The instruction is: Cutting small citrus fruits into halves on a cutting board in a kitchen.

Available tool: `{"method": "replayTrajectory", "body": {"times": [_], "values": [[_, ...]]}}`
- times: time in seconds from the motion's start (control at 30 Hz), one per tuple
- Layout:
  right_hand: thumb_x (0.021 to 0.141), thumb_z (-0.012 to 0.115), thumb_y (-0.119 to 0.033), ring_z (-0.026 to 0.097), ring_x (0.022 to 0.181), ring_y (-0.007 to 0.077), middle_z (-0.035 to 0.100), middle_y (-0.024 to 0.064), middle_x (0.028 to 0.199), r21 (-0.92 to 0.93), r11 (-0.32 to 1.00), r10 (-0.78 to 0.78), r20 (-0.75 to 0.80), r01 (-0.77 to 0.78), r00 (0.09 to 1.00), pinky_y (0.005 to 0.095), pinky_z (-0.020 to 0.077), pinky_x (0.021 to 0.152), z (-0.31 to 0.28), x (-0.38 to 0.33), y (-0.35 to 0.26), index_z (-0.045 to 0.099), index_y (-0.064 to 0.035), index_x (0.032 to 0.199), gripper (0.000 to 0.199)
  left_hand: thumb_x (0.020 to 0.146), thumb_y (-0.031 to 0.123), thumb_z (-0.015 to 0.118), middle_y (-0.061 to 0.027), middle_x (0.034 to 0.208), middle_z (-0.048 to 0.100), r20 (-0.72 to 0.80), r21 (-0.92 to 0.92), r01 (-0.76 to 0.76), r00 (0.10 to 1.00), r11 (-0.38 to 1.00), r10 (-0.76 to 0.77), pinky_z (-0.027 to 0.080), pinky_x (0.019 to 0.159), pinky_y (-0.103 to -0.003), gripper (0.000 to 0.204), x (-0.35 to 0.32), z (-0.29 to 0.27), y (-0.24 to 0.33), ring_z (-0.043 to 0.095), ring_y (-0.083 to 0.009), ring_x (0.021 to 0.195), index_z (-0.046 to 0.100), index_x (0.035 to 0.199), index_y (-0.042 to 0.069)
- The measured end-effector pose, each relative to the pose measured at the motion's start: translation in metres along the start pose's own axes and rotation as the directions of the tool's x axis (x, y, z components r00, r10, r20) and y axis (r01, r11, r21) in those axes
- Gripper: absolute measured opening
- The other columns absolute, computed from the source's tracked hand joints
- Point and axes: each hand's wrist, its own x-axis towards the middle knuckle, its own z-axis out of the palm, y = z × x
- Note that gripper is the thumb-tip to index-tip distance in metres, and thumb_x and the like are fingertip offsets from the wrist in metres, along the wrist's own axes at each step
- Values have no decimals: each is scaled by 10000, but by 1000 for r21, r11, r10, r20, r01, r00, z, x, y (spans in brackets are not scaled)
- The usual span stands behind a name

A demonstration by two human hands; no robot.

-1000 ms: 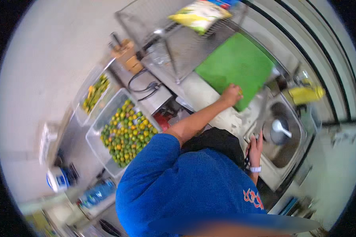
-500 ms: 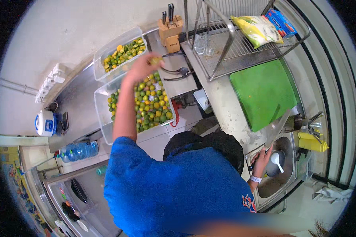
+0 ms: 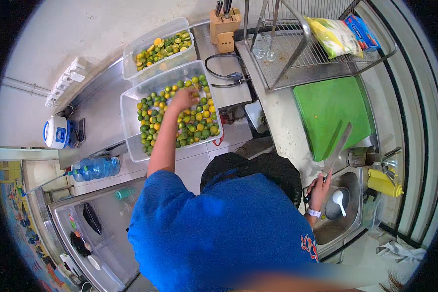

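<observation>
Two clear tubs sit side by side on the steel counter, and the left hand (image 3: 184, 99) reaches into the nearer tub (image 3: 131, 131), fingers curled down among small green and yellow citrus fruits (image 3: 194, 121); whether it pinches one cannot be told. Beyond that tub, the smaller tub (image 3: 131, 63) holds cut halves. Right of the nearer tub, the right hand (image 3: 319, 187) is closed around a long knife (image 3: 339, 146), blade angled up over the green cutting board (image 3: 333, 112), kept off the fruit. A sink (image 3: 353, 228) with a ladle lies beside that hand. A wire rack (image 3: 326, 63) and a knife block (image 3: 225, 27) crowd the counter behind the board.
</observation>
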Motion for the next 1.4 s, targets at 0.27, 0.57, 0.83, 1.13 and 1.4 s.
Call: {"method": "replayTrajectory", "body": {"times": [0.27, 0.57, 0.83, 1.13, 1.4], "values": [[905, 450, -213, 360, 347, 77, 396, 2, 522, 11, 1000, -15, -10, 15, 1000, 215, 297, 309, -4, 2, 9, 179, -157, 1377, 547, 706, 266, 660, -173, 993, 597, -30, 257, -3, 999, 966, 11, 458, 794, -411, 398, 16, 49, -11, 573, -318, 923, 591, 1063, 104], [909, 446, -214, 359, 369, 59, 392, -18, 510, 58, 998, -27, -81, 31, 996, 203, 302, 324, -9, -9, 20, 182, -150, 1376, 541, 803, 225, 615, -136, 785, 608, -245, -197, -166, 963, 966, 115, 459, 628, -317, 291, -43, -28, 82, 591, -191, 707, 517, 932, -17], [902, 440, -179, 367, 359, 55, 404, -26, 498, 74, 996, -30, -163, 43, 986, 209, 289, 316, -11, -3, 28, 248, -127, 1354, 494, 772, 171, 659, -60, 853, 581, 46, -455, -591, 731, 665, 681, 455, 636, -265, 322, -30, 81, 246, 541, -120, 692, 511, 1032, 52], [866, 471, -216, 531, 508, 183, 538, 97, 597, -265, 963, -94, -149, 52, 984, 301, 409, 505, -10, -7, 42, 345, -164, 1309, 464, 777, 146, 638, -98, 844, 601, 156, -568, -548, 661, 614, 734, 471, 622, -269, 308, -3, 259, 332, 590, -155, 704, 558, 1068, 85], [861, 470, -207, 581, 616, 343, 575, 221, 684, -381, 917, -188, -151, 118, 971, 379, 437, 579, 0, -20, 37, 351, -185, 1301, 456, 809, 144, 591, -140, 962, 532, 40, -403, -725, 595, 558, 802, 476, 632, -290, 273, 3, 288, 325, 597, -210, 707, 559, 1066, 60]]}}
